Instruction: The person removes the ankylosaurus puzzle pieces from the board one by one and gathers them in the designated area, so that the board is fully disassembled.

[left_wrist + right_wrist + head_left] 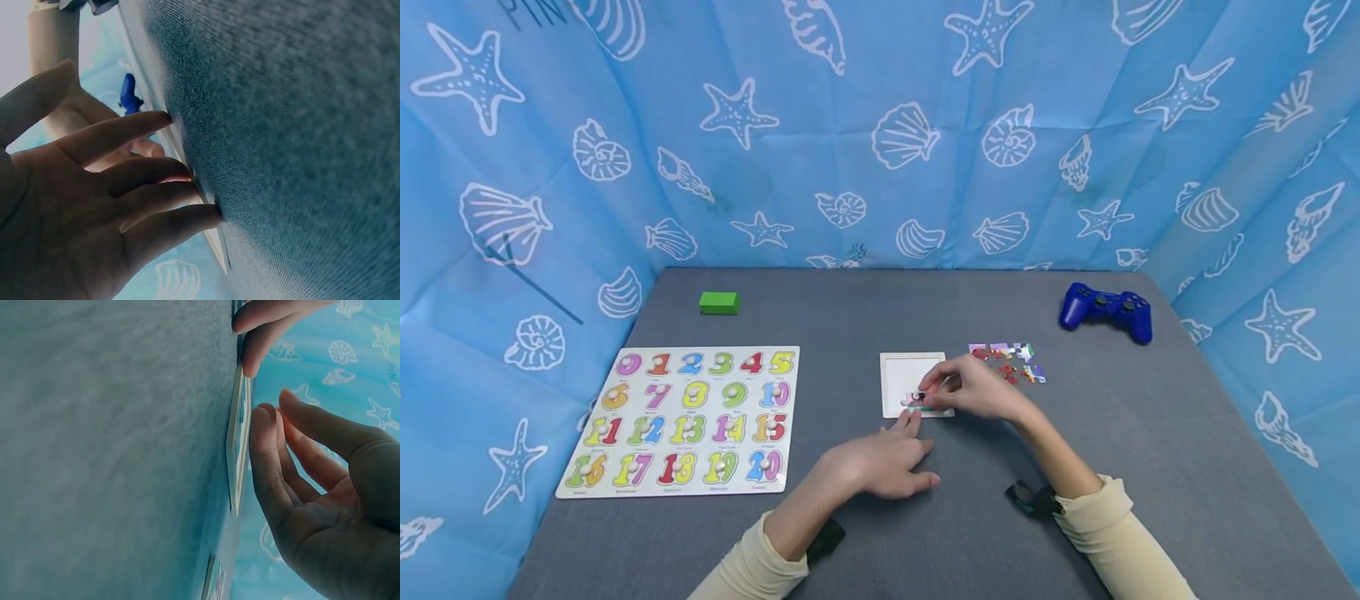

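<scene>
A small white puzzle tray (895,372) lies on the table, with a few picture puzzle pieces (912,402) along its lower edge. My right hand (981,387) is over the tray's right side, curled thumb and fingers pinching a small puzzle piece (918,395) that they mostly cover. In the right wrist view the fingertips of the right hand (325,469) come together just above the tray (239,437), and the piece is hidden. My left hand (891,462) rests at the tray's near edge, fingers extended and touching it; the left wrist view shows its spread fingers (169,222).
Loose puzzle pieces (1009,367) lie right of the tray. A number board (681,458) with knobbed numerals occupies the left side. A green block (719,303) sits at the back left, and a blue game controller (1107,312) at the back right. A patterned blue curtain (820,167) surrounds the table.
</scene>
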The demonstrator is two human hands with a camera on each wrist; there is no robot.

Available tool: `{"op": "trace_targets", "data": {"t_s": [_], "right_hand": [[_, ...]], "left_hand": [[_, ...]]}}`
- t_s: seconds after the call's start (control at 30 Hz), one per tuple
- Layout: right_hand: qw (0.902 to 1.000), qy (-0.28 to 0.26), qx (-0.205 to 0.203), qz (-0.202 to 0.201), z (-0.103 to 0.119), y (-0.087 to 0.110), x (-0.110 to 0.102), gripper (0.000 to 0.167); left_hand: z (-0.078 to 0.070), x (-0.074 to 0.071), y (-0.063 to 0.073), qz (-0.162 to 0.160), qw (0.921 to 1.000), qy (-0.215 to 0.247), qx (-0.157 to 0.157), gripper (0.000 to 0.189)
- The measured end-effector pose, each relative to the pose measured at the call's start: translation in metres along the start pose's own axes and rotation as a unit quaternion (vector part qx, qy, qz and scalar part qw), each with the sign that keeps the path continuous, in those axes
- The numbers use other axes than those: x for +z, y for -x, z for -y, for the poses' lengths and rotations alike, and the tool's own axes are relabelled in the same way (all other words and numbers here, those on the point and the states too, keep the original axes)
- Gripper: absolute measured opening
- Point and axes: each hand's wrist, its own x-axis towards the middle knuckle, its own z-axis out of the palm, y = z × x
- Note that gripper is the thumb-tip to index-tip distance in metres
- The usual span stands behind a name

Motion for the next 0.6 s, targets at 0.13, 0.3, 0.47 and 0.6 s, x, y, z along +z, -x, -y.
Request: {"op": "trace_targets", "data": {"t_s": [0.13,0.3,0.47,0.6], "right_hand": [[0.9999,0.002,-0.008,0.011,0.002,-0.009,0.003,0.016],[0.9996,0.021,-0.008,0.02,0.005,-0.019,0.007,0.015],[0.9982,0.046,0.008,0.039,0.008,-0.025,0.01,0.016],[0.9969,0.067,0.014,0.04,0.008,-0.027,0.011,0.016]], "left_hand": [[0.0,-0.001,0.0,0.001,1.0,0.002,0.0,0.061],[0.0,0.0,-0.001,0.002,1.0,0.001,-0.002,0.062],[-0.002,-0.001,0.0,0.007,0.9999,0.007,-0.007,0.062],[-0.005,0.0,0.001,0.013,0.9998,0.005,-0.013,0.062]]}}
